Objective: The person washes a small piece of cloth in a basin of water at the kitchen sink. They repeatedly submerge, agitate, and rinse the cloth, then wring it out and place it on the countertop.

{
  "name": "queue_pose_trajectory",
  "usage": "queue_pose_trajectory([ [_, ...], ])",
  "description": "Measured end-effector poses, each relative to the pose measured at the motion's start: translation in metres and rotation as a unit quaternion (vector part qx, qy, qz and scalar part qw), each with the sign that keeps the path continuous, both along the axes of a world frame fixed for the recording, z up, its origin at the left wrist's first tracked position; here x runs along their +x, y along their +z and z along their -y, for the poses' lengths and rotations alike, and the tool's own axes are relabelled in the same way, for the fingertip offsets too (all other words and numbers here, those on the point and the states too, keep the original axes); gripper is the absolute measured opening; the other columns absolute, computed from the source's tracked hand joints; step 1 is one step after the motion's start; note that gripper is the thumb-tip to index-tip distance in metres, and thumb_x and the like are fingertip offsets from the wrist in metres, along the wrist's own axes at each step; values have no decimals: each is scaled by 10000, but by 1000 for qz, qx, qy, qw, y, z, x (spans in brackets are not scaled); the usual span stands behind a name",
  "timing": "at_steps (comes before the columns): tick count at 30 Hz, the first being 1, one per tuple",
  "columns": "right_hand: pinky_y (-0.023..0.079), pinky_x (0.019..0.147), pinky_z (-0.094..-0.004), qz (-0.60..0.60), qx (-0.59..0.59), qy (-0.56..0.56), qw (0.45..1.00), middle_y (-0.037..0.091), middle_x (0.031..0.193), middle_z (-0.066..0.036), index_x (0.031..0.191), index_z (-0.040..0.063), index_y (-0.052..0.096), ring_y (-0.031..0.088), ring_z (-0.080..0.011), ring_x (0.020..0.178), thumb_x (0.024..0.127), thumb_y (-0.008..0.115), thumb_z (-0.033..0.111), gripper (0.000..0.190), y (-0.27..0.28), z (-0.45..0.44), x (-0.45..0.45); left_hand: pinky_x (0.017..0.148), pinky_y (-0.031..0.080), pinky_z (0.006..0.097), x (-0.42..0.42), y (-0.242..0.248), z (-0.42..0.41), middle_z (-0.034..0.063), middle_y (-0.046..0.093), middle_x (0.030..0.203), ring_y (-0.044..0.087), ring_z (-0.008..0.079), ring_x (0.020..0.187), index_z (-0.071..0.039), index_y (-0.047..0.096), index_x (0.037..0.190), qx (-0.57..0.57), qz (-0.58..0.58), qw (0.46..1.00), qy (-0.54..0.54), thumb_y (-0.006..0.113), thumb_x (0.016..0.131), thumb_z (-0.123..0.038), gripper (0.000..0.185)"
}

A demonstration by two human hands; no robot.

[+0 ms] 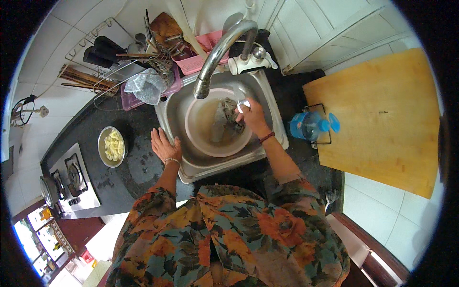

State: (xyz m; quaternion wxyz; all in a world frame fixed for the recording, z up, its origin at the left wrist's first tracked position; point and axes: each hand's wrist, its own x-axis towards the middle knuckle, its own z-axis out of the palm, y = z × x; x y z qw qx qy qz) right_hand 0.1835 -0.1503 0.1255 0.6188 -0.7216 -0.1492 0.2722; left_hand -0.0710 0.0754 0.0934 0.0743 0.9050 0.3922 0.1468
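Observation:
My left hand (pixel 165 146) rests palm down at the left rim of the steel sink (pixel 173 118), fingers apart, with nothing in it. In the sink sits a pale plastic basin (pixel 190 134) of murky brownish water. A dark grey, crumpled, cloth-like thing (pixel 226 114) lies partly in that water. Over the basin's right side, my right hand (pixel 254 116) grips a small shiny object (pixel 244 105); glare hides what exactly it is. The chrome faucet (pixel 215 59) arches above the basin's far side, and no stream of water can be made out.
Left on the black counter (pixel 140 172) are a metal bowl of pale yellow slices (pixel 114 145) and a gas stove (pixel 77 181). Behind stand a pink basket (pixel 195 64), utensils and a mesh cloth (pixel 146 85). To the right are a blue-capped bottle (pixel 309 125) and wooden board (pixel 380 118).

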Motion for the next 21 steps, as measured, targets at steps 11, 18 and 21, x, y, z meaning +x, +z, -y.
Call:
queue_pose_trajectory([
  [11, 524, 663, -525, 408, -315, -47, 855, 661, 822, -230, 1216, 50, 448, 664, -399, 717, 880, 468, 43, 337, 71, -18, 76, 1149, 188, 460, 1, -2, -1, 171, 322, 1513, 248, 330, 1427, -36, 380, 1427, 7, 1, 1000, -1, 672, 781, -315, 761],
  [18, 502, 731, -572, 353, -345, -37, 869, 644, 914, -269, 1116, 56, 474, 623, -491, 849, 868, 494, 67, 249, 75, -42, 99, 1143, 198, 462, 5, 0, 1, 174, 324, 1512, 257, 326, 1424, -38, 387, 1421, -3, -7, 1000, 2, 684, 766, -328, 776],
  [21, 496, 749, -580, 302, -269, -62, 912, 641, 916, -295, 1190, 67, 490, 615, -500, 848, 855, 520, 52, 337, 58, -19, 87, 1140, 204, 465, 3, -5, -1, 171, 317, 1516, 261, 321, 1422, -40, 387, 1420, 8, 8, 1000, -7, 684, 762, -317, 773],
])
